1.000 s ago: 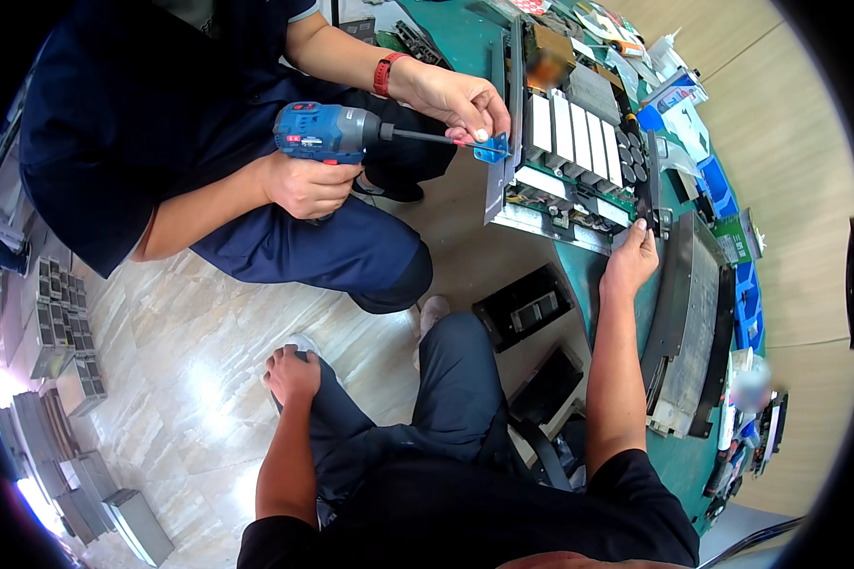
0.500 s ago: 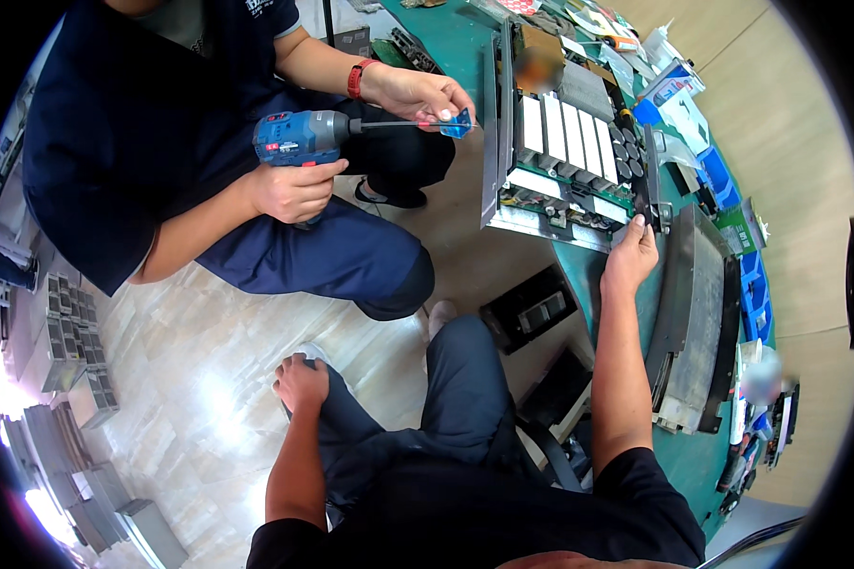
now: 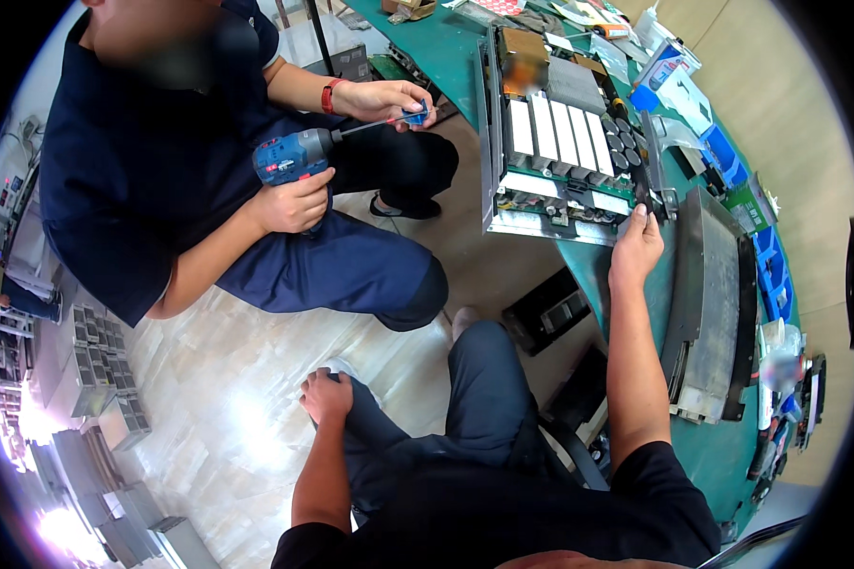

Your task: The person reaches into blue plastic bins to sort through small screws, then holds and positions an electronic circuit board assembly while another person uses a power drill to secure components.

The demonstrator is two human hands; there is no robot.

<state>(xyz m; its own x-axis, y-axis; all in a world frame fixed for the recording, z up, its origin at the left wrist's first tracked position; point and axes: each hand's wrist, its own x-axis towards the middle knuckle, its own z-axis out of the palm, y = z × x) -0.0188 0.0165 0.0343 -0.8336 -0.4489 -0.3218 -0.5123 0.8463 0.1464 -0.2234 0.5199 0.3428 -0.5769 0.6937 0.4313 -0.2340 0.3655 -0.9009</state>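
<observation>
My left hand [image 3: 326, 396] rests on my left knee, holding nothing, its fingers draped over it. At the right, my right hand [image 3: 638, 247] grips the near right corner of an open electronics unit [image 3: 547, 228], thumb on top. The unit has a metal frame, a row of white-topped blocks, round black capacitors and a green circuit board. It lies on the green bench, its left part jutting past the edge. Across from me, a co-worker holds a blue cordless drill [image 3: 292, 156] with a long bit; their other hand holds a small blue piece [image 3: 416, 116] at the bit's tip.
A long grey metal cover [image 3: 710, 313] lies on the green bench [image 3: 626, 313] right of my forearm. Blue bins [image 3: 773, 275], bottles and tools line the wall side. A black case [image 3: 547, 311] stands below the bench edge. Metal boxes [image 3: 90, 360] are stacked at the far left.
The view has shifted slightly. The co-worker's drill bit now slants upward, and their hand with the blue piece has moved left, away from the unit. My hands keep their places.
</observation>
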